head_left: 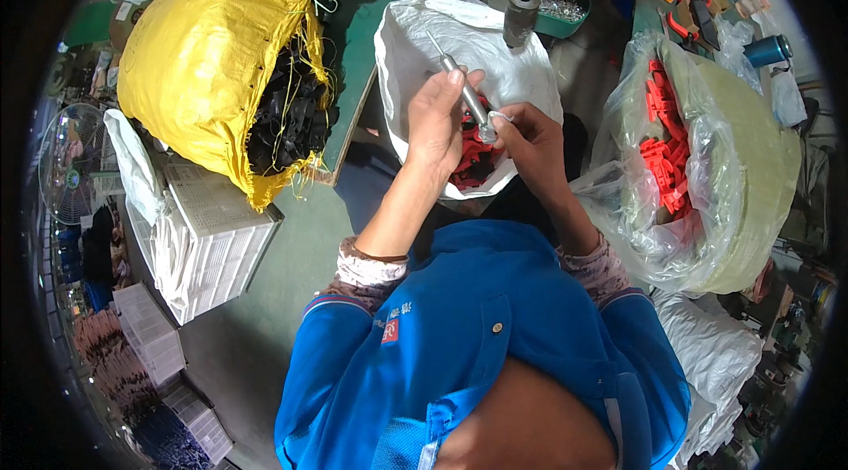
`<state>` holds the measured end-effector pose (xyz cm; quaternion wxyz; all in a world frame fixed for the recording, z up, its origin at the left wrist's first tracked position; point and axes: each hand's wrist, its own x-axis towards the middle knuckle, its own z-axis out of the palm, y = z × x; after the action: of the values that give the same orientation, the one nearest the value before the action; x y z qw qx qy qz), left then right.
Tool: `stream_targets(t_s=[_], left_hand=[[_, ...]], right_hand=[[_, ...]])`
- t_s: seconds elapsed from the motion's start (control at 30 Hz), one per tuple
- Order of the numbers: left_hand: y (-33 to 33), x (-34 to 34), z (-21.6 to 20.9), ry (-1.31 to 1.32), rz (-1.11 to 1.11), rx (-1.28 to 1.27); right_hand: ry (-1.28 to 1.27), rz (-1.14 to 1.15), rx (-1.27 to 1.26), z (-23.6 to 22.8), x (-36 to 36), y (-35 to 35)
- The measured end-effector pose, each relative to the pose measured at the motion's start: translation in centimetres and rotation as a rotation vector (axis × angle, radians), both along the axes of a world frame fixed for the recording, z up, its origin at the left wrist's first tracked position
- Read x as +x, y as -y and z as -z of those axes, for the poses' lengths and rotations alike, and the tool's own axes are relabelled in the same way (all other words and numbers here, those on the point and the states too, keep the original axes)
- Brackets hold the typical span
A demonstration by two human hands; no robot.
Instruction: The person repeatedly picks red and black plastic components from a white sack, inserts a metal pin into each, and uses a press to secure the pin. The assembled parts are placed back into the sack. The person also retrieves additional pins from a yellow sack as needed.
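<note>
A slim silver metal tool [473, 102] with a thin pointed tip lies slantwise between my hands. My left hand [431, 125] is closed round its middle, thumb along the shaft, with the tip pointing up and away to the left. At the thick near end, my right hand [537, 145] pinches with thumb and fingers; a small whitish bit shows there, too small to name. Below both hands stands an open white woven sack [521, 72], and red and dark plastic parts [475, 159] lie inside it.
On the left, a yellow sack [190, 55] spills black plastic parts [287, 112] at the green table's edge [358, 90]. White crates [221, 231] stand below it. A clear-lined bag [742, 170] of red parts [664, 147] is on the right. A metal machine post [521, 15] overhangs the white sack.
</note>
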<state>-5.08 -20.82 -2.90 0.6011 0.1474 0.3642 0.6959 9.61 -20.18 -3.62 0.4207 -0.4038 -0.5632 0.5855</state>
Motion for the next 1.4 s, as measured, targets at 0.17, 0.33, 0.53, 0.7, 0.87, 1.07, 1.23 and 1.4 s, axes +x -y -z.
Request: stream_targets(t_s=[0.17, 0.33, 0.53, 0.7, 0.87, 1.07, 1.23, 1.4], left_hand=[[-0.4, 0.2, -0.6, -0.042, 0.005, 0.031], [-2.7, 1.2, -3.4, -0.177, 0.016, 0.103], [-7.0, 2.1, -8.2, -0.456, 0.276, 0.149], [-10.8, 2.7, -11.3, -0.589, 0.158, 0.204], [-12.6, 2.6, -10.6, -0.665, 0.074, 0.230], [-14.2, 3.0, -11.1, -0.763, 0.086, 0.328], [-14.1, 4.2, -10.2, -0.636, 0.079, 0.332], [-13.5, 4.5, -9.8, -0.623, 0.020, 0.289]], right_hand=[[-0.003, -0.021, -0.010, -0.2, 0.5, -0.2], [0.099, 0.021, 0.214, -2.1, 1.5, -2.4], [0.138, 0.101, 0.232, -7.1, 2.7, -5.6], [0.105, 0.164, 0.232, -8.3, 4.3, -6.9], [0.130, 0.171, 0.207, -8.4, 5.6, -7.2], [0.077, 0.205, 0.171, -7.7, 6.3, -7.5], [0.078, 0.201, 0.144, -7.3, 7.1, -7.5], [0.068, 0.212, 0.148, -7.3, 7.9, -7.3]])
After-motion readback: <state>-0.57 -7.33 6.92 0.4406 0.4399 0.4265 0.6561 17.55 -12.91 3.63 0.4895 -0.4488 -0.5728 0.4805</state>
